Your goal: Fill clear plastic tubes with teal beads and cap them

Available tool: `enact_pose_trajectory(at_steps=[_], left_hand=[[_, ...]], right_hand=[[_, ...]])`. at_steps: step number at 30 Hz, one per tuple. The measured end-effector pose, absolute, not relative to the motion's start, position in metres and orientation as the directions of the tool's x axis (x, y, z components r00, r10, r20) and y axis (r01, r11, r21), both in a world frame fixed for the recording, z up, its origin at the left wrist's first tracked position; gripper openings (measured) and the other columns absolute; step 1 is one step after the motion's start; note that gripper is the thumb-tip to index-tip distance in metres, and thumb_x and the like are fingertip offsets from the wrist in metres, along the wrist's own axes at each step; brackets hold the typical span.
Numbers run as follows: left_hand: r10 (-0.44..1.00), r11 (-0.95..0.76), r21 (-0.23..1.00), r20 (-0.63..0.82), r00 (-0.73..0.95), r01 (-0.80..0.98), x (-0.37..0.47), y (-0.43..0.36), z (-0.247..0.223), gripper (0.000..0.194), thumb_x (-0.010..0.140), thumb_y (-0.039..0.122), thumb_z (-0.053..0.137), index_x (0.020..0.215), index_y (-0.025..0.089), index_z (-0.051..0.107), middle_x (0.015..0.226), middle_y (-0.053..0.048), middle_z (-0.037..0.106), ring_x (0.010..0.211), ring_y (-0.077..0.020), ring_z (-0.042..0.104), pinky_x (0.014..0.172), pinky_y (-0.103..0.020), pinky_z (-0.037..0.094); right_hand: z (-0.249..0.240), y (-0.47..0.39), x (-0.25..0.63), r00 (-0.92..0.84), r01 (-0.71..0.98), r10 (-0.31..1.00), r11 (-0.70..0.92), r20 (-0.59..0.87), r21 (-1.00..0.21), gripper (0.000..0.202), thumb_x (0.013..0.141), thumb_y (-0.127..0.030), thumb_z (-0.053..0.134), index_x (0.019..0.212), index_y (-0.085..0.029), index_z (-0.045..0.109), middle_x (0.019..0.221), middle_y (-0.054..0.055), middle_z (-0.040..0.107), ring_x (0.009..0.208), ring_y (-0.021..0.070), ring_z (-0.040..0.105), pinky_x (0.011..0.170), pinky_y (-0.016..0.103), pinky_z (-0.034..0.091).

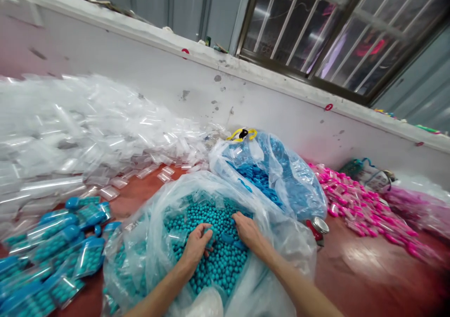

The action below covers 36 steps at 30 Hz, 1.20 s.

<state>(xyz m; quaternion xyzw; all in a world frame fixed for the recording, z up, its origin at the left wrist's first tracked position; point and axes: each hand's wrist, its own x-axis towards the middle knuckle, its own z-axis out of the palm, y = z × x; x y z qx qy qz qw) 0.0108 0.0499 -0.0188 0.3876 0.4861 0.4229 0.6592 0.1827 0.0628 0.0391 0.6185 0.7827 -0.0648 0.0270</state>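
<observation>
A large clear plastic bag (151,200) stands open in front of me, full of round teal beads (218,265). My left hand (197,246) is over the beads with its fingers curled in; what it holds, if anything, I cannot make out. To its right, my right hand (249,232) reaches over the bag's far right side, fingertips bent together at the beads. What lies in those fingertips is hidden. Blue caps (228,238) rest on the beads between my hands. A small clear container (177,236) lies among the beads left of my left hand.
Behind stands another bag (298,186) with blue caps (258,181). Filled, blue-capped containers (63,232) lie at left, below a big heap of clear containers (70,125). Pink-capped containers (365,204) cover the red floor (365,270) at right, near a metal-lidded jar (319,225).
</observation>
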Motion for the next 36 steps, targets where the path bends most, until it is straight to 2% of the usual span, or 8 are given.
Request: enact_pose_trajectory(at_steps=[4,6,10,14,18,23,31,36], left_hand=[[0.929,0.365,0.893,-0.330,0.166,-0.263,0.009,0.049,-0.018,0.053,0.058,0.050,0.061,0.095,0.015,0.048,0.055,0.004,0.057,0.041,-0.0108,0.052,0.034,-0.019,0.032],[0.928,0.369,0.890,-0.335,0.164,-0.268,0.008,0.049,-0.017,0.052,0.059,0.050,0.060,0.095,0.015,0.047,0.056,0.004,0.057,0.041,-0.0110,0.052,0.035,-0.019,0.032],[0.923,0.370,0.900,-0.327,0.204,-0.230,0.008,0.048,-0.015,0.050,0.060,0.048,0.060,0.095,0.015,0.047,0.056,0.004,0.057,0.043,-0.0118,0.053,0.036,-0.019,0.034],[0.926,0.352,0.915,-0.308,0.220,-0.198,0.009,0.049,-0.016,0.051,0.060,0.048,0.060,0.096,0.014,0.047,0.057,0.004,0.056,0.043,-0.0113,0.052,0.035,-0.019,0.033],[0.932,0.323,0.934,-0.285,0.225,-0.155,0.009,0.049,-0.020,0.052,0.060,0.049,0.058,0.097,0.014,0.047,0.058,0.004,0.055,0.042,-0.0104,0.051,0.035,-0.019,0.034],[0.924,0.290,0.952,-0.252,0.288,-0.097,0.010,0.045,-0.016,0.049,0.062,0.049,0.056,0.097,0.015,0.047,0.061,0.004,0.055,0.042,-0.0091,0.050,0.034,-0.018,0.032],[0.912,0.254,0.967,-0.235,0.336,-0.013,0.016,0.040,-0.009,0.039,0.066,0.048,0.050,0.087,0.016,0.046,0.053,0.008,0.047,0.034,-0.0074,0.044,0.030,-0.018,0.027],[0.901,0.254,0.967,-0.238,0.364,0.002,0.009,0.036,-0.005,0.039,0.066,0.050,0.051,0.085,0.016,0.046,0.054,0.008,0.048,0.032,-0.0056,0.041,0.030,-0.017,0.026]], right_hand=[[0.033,0.052,0.186,-0.469,0.828,0.881,0.414,-0.063,-0.378,0.045,0.068,0.001,0.034,0.097,-0.023,0.060,0.118,0.002,0.053,0.105,0.0123,0.051,0.089,0.022,0.035],[0.035,0.050,0.192,-0.419,0.810,0.908,0.360,-0.026,-0.462,0.048,0.064,0.002,0.034,0.095,-0.022,0.062,0.122,0.002,0.052,0.107,0.0134,0.050,0.090,0.025,0.036],[0.046,0.057,0.193,-0.051,0.925,0.998,0.031,-0.042,-0.378,0.031,0.080,-0.015,0.034,0.098,-0.018,0.059,0.101,0.008,0.063,0.096,0.0189,0.057,0.083,0.031,0.041],[0.038,0.067,0.167,0.065,0.952,0.992,-0.093,-0.104,-0.291,0.027,0.079,-0.033,0.047,0.090,-0.011,0.059,0.085,0.017,0.066,0.085,0.0304,0.060,0.073,0.040,0.042],[0.025,0.068,0.158,0.020,0.939,0.994,-0.055,-0.107,-0.341,0.017,0.078,-0.019,0.047,0.089,-0.014,0.060,0.086,0.012,0.066,0.086,0.0240,0.060,0.075,0.033,0.041],[0.026,0.058,0.171,-0.093,0.853,0.992,0.034,-0.086,-0.521,0.035,0.088,-0.023,0.027,0.104,-0.018,0.058,0.068,0.001,0.065,0.062,0.0139,0.061,0.060,0.024,0.046],[0.021,0.031,0.151,-0.225,0.790,0.973,0.218,0.059,-0.573,0.042,0.084,-0.022,0.032,0.122,-0.015,0.048,0.118,0.011,0.055,0.112,0.0208,0.047,0.095,0.036,0.036],[0.045,0.025,0.165,-0.351,0.590,0.918,0.062,-0.186,-0.805,0.042,0.079,-0.020,0.040,0.119,-0.019,0.051,0.082,0.003,0.065,0.069,0.0155,0.060,0.062,0.027,0.050]])
